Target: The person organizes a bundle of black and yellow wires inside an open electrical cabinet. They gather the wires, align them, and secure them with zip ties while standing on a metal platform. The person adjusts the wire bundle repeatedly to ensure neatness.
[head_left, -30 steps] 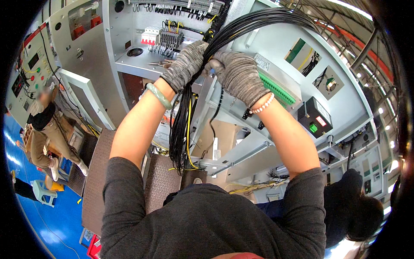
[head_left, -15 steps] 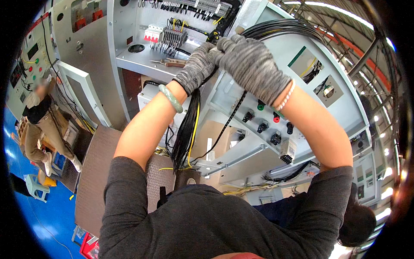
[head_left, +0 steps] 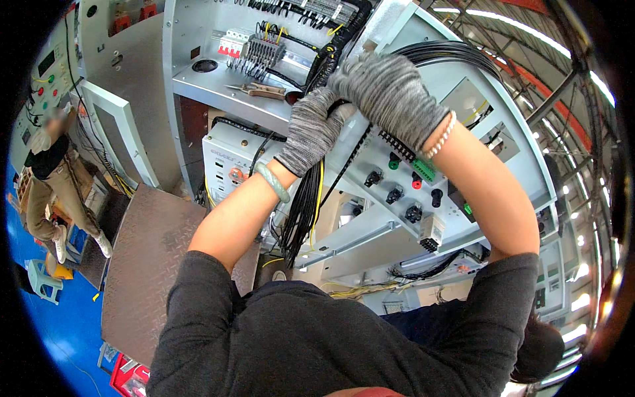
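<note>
Gloved in grey knit, my left hand (head_left: pixel 309 129) is wrapped round a bundle of black wires (head_left: pixel 305 221), whose loose ends and one yellow wire hang below it. My right hand (head_left: pixel 390 96), in a matching glove, is closed just above and to the right, close to the left fingers. What it grips is hidden by the glove. A black-wrapped cable run (head_left: pixel 334 53) comes down from the cabinet toward both hands. Pliers with brown handles (head_left: pixel 264 91) lie on the metal shelf (head_left: pixel 231 99), left of my left hand.
A grey cabinet door (head_left: pixel 350 152) with connectors and terminal blocks stands on the right, coiled black cables (head_left: pixel 456 53) along its top. Red-and-white breakers (head_left: pixel 233 45) sit inside the cabinet. A brown tread-plate platform (head_left: pixel 155 264) is at lower left. Further left, another person (head_left: pixel 56 178) is near a stool (head_left: pixel 45 281).
My left hand has moved down and right along with the wire bundle, its thumb now apart from my right hand. My right hand stays high, slightly lower. The view has shifted a little.
</note>
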A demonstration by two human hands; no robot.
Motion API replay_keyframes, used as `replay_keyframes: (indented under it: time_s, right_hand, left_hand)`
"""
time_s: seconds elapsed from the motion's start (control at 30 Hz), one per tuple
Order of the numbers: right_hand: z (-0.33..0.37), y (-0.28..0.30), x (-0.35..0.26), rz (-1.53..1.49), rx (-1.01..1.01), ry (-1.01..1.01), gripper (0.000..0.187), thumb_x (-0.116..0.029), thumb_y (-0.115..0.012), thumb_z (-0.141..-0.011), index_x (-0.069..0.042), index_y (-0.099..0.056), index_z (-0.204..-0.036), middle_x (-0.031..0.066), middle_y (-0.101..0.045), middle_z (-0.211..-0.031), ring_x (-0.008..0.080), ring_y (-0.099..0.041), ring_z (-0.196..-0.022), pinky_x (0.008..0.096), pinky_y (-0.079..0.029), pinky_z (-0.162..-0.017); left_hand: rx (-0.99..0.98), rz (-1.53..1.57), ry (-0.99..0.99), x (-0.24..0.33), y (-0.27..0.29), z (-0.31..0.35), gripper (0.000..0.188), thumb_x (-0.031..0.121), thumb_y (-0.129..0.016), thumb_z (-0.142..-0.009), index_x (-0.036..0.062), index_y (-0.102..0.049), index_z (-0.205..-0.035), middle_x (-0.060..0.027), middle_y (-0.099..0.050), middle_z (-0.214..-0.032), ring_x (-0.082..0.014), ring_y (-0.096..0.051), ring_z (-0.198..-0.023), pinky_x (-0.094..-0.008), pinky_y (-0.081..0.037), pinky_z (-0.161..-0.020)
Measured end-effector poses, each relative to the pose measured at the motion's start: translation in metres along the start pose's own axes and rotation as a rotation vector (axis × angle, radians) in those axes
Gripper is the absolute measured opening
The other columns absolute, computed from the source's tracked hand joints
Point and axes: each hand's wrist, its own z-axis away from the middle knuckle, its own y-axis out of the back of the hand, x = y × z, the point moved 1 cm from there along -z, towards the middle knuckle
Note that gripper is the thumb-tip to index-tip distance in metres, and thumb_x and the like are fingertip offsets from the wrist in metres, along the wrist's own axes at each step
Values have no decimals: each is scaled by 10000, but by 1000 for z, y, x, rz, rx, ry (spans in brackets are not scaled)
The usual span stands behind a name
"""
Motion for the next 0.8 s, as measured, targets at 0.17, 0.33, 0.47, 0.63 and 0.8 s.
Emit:
replay_keyframes:
  time_s: [0.17, 0.33, 0.47, 0.63, 0.8]
  right_hand:
    - [-8, 5, 8, -49, -97, -150, 195, -190, -599, -782, -154, -628, -972, 94, -653, -827, 270, -651, -832, 396, -528, -676]
    - [-20, -15, 28, -64, -69, -128, 201, -200, -630, -726, -83, -641, -890, 163, -620, -715, 305, -625, -716, 397, -503, -606]
    - [-41, -8, 36, -159, -217, -83, 176, -151, -638, -703, -7, -670, -798, 184, -644, -756, 319, -642, -662, 393, -516, -589]
    - [-49, -14, 32, -228, -97, -165, 130, -137, -585, -743, -20, -621, -786, 164, -630, -769, 321, -623, -754, 422, -499, -689]
    - [13, -3, 43, -208, 152, -183, 137, -201, -615, -762, -105, -625, -861, 108, -629, -778, 297, -608, -787, 427, -464, -727]
  left_hand:
    - [41, 18, -30, -9, -9, 1, 266, 124, -650, -800, -16, -593, -1020, -163, -645, -918, -247, -631, -840, -329, -489, -762]
    - [-26, 39, 160, -3, -15, -8, 359, 121, -689, -770, 10, -542, -1079, -148, -628, -892, -212, -628, -827, -322, -493, -734]
    - [43, -146, -197, 11, -3, -12, 329, 87, -650, -775, 35, -557, -1086, -115, -630, -942, -231, -618, -853, -354, -488, -759]
    - [167, -54, -236, -23, -7, -4, 304, 126, -598, -812, 64, -578, -1109, -151, -600, -1034, -309, -555, -1003, -398, -428, -890]
    - [74, 43, -238, 20, -4, -4, 386, 238, -598, -809, 69, -553, -1153, -181, -534, -1164, -315, -495, -1120, -393, -388, -962]
